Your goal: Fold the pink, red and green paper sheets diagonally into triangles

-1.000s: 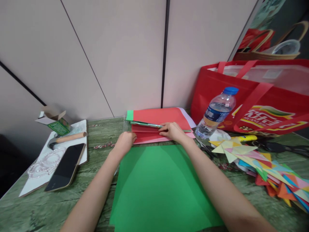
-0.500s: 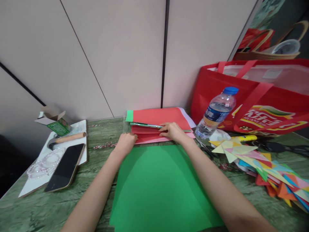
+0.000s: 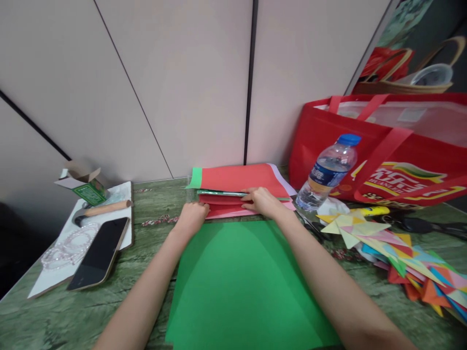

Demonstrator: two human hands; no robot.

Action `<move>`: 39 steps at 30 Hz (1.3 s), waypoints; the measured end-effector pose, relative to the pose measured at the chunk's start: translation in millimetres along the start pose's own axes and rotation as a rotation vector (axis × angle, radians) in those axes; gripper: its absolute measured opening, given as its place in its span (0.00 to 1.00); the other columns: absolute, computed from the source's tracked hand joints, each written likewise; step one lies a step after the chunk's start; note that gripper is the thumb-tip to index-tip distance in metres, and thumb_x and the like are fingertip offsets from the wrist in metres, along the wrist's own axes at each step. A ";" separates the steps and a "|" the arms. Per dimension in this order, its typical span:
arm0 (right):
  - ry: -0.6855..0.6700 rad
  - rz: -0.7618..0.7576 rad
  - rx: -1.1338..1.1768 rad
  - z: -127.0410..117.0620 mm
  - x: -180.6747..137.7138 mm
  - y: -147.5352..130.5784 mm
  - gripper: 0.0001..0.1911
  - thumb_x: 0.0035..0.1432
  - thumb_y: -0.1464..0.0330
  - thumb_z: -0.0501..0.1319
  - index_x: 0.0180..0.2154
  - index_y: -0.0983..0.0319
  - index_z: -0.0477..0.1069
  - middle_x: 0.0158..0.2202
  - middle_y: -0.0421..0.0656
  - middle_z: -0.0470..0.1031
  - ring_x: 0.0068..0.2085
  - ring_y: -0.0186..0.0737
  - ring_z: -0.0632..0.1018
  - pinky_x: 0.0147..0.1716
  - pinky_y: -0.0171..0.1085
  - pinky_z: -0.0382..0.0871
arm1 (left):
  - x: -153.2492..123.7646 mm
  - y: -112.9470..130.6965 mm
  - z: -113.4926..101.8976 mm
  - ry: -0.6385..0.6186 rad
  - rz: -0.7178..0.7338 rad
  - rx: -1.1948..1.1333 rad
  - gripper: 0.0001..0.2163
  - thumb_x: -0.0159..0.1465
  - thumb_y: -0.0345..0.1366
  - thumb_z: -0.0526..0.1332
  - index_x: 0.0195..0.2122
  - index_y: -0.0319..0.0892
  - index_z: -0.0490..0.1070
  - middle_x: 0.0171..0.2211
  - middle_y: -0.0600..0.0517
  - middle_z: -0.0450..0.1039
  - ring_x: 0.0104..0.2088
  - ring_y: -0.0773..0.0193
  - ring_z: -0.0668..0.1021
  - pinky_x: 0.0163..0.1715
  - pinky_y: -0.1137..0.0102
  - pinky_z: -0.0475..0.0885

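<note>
A large green paper sheet (image 3: 241, 282) lies flat on the table in front of me. Behind it sits a stack of coloured paper (image 3: 241, 177), mostly red, in a clear wrapper. My left hand (image 3: 192, 216) is curled at the stack's near left corner, fingers closed on its edge. My right hand (image 3: 261, 201) rests on the near edge of the stack at its middle, fingers bent and pressing on the sheets. Both forearms reach over the green sheet.
A water bottle (image 3: 330, 170) leans by a red tote bag (image 3: 394, 146) on the right. Folded coloured paper pieces (image 3: 397, 253) and scissors (image 3: 426, 224) lie right. A phone (image 3: 100, 253), bead bracelets (image 3: 67, 248), a hammer (image 3: 98, 211) and a small box (image 3: 82, 184) sit left.
The upper sheets of the stack have lifted slightly, and my left hand has shifted a little right along its edge. My right hand stays put.
</note>
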State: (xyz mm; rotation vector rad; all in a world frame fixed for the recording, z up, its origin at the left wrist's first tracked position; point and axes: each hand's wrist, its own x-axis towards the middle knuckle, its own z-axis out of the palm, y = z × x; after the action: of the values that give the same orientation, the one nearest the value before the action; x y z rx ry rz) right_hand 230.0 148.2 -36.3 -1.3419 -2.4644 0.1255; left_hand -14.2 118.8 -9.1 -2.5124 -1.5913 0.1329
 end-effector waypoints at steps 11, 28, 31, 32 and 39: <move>0.001 -0.048 -0.019 3.9 1.2 2.7 0.11 0.61 0.67 0.57 0.36 0.61 0.79 0.49 0.50 0.75 0.48 0.45 0.77 0.44 0.36 0.67 | -2.4 4.8 -0.1 0.058 0.004 -0.004 0.10 0.65 0.35 0.54 0.34 0.37 0.74 0.31 0.42 0.77 0.37 0.54 0.79 0.35 0.66 0.68; 0.057 -0.023 0.056 -1.9 0.1 -3.3 0.15 0.63 0.62 0.55 0.33 0.58 0.79 0.37 0.44 0.80 0.43 0.42 0.77 0.38 0.33 0.65 | -1.8 7.3 17.8 0.408 -0.024 0.077 0.13 0.64 0.26 0.50 0.46 0.36 0.69 0.41 0.39 0.70 0.44 0.51 0.70 0.43 0.59 0.64; 0.068 0.004 0.066 -1.4 0.6 -2.6 0.14 0.62 0.63 0.55 0.35 0.57 0.79 0.37 0.44 0.80 0.42 0.42 0.78 0.38 0.34 0.65 | -1.1 6.7 19.1 0.451 -0.033 0.083 0.14 0.64 0.26 0.49 0.49 0.35 0.67 0.43 0.38 0.68 0.45 0.50 0.69 0.44 0.57 0.63; 0.067 0.008 0.061 -1.0 0.9 -1.9 0.13 0.62 0.64 0.56 0.37 0.57 0.79 0.38 0.44 0.80 0.41 0.42 0.78 0.38 0.33 0.66 | -0.9 6.2 19.9 0.450 -0.018 0.083 0.14 0.64 0.26 0.49 0.49 0.36 0.67 0.43 0.38 0.68 0.45 0.50 0.69 0.43 0.57 0.63; 0.069 0.068 0.091 3.3 2.8 3.4 0.28 0.52 0.84 0.50 0.47 0.56 0.75 0.52 0.44 0.74 0.51 0.41 0.74 0.50 0.36 0.65 | 5.5 10.5 23.9 0.352 0.089 0.085 0.12 0.63 0.25 0.52 0.46 0.39 0.70 0.41 0.43 0.73 0.45 0.56 0.72 0.46 0.62 0.64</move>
State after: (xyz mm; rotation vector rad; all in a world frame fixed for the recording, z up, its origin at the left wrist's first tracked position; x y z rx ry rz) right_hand 230.1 152.7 -39.6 -1.3678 -2.3286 0.2020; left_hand -6.5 121.5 -34.5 -2.3789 -1.3085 -0.2149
